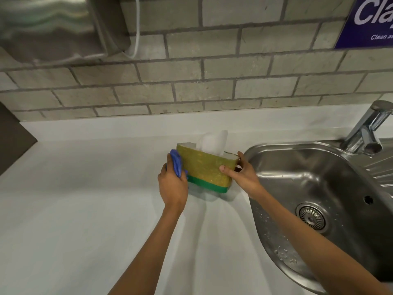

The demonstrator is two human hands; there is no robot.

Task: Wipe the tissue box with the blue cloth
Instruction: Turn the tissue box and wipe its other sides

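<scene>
From the head camera, one tissue box stands on the pale countertop just left of the steel sink, its long axis running from left-rear to right-front, roughly along the counter edge, with the opening facing up and a white tissue sticking out of the top. Its near side is yellow-gold with a green band along the base; the far side and the left end face are hidden. The left hand is closed around one bunched blue cloth and presses it against the box's left end; most of the cloth is covered by the fingers, so its full extent is hard to make out. The right hand grips the box's right end, thumb on the near face and fingers wrapped behind the far corner, mostly out of sight. Both forearms run off the lower edge. One chrome tap rises at the sink's back right, cut by the frame. One metal dispenser hangs on the brick-tiled wall, blurred, and one blue sign at top right shows only part of its lettering.
</scene>
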